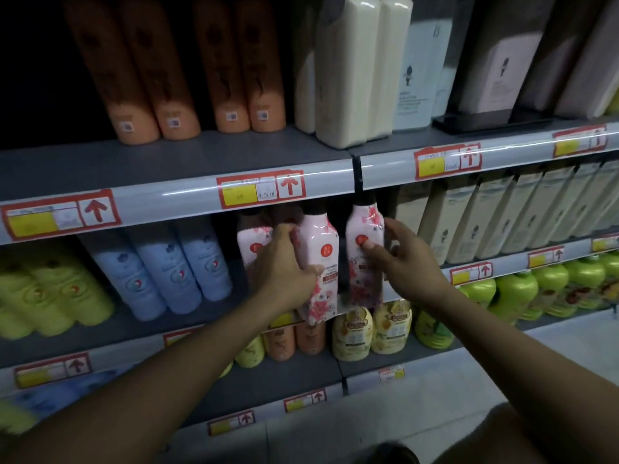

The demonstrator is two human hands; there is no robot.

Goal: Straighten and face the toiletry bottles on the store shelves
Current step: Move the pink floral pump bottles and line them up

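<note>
Pink floral bottles with dark caps stand on the middle shelf. My left hand (284, 266) grips the middle pink floral bottle (320, 249), which leans out over the shelf's front edge. Behind my fingers another pink bottle (249, 244) stands further back. My right hand (407, 259) is on the right pink floral bottle (363, 229), thumb on its label, fingers around its right side. That bottle stands upright, label facing me.
Light blue bottles (167, 262) and yellow-green bottles (50, 293) stand left on the same shelf, beige bottles (485, 216) right. Orange tubes (160, 68) and cream bottles (351, 68) fill the shelf above. Yellow and orange bottles (351, 333) sit below. Price rails (167, 195) edge each shelf.
</note>
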